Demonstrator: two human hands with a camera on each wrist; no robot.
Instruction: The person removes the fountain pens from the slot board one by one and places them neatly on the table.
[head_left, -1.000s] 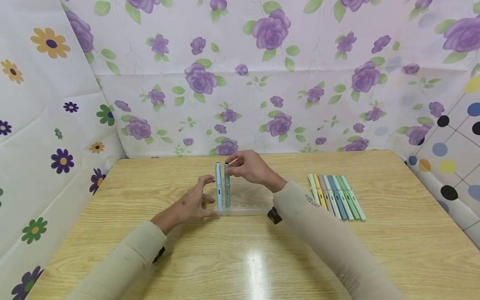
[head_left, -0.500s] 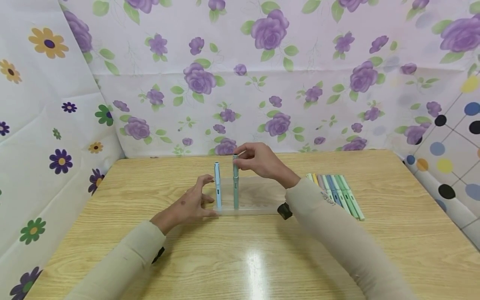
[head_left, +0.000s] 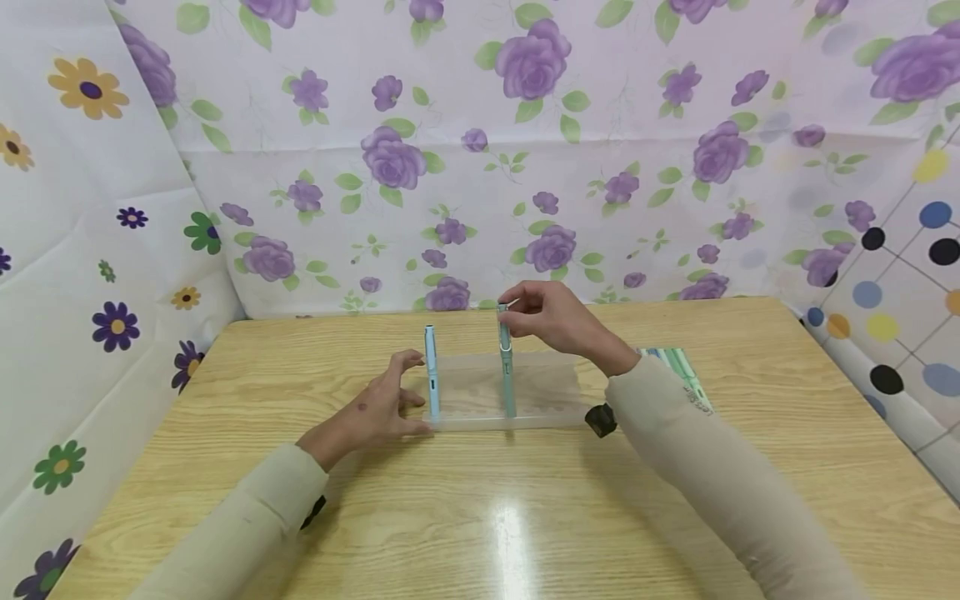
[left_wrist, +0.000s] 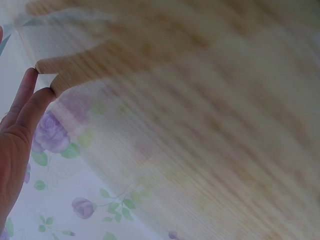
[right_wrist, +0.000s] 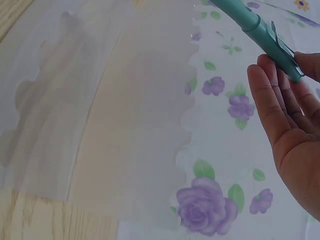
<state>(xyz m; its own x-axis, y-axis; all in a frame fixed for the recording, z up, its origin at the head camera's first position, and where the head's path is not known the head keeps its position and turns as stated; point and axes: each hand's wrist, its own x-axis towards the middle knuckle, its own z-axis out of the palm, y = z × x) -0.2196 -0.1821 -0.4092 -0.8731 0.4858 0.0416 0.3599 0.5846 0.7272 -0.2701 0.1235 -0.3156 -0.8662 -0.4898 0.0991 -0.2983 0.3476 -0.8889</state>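
A clear pen stand (head_left: 555, 421) with a low front strip and a see-through panel lies across the middle of the table. At its left end a light blue pen (head_left: 432, 375) stands upright. My left hand (head_left: 378, 408) touches that end, thumb at the front corner and fingers spread behind. Two straight fingers (left_wrist: 37, 105) meet a see-through surface in the left wrist view. My right hand (head_left: 558, 317) pinches the top of a teal-green pen (head_left: 507, 375) between thumb and fingers. This pen is nearly upright over the stand's middle; whether it sits in a slot I cannot tell.
Several pens (head_left: 684, 367) lie side by side on the wooden table (head_left: 420, 517) to the right, partly hidden by my right sleeve (head_left: 675, 442). A flowered cloth (head_left: 480, 208) hangs behind the table's far edge.
My right hand has lifted the teal-green pen from beside the light blue one and carried it right to the stand's middle. My left hand stays at the stand's left end.
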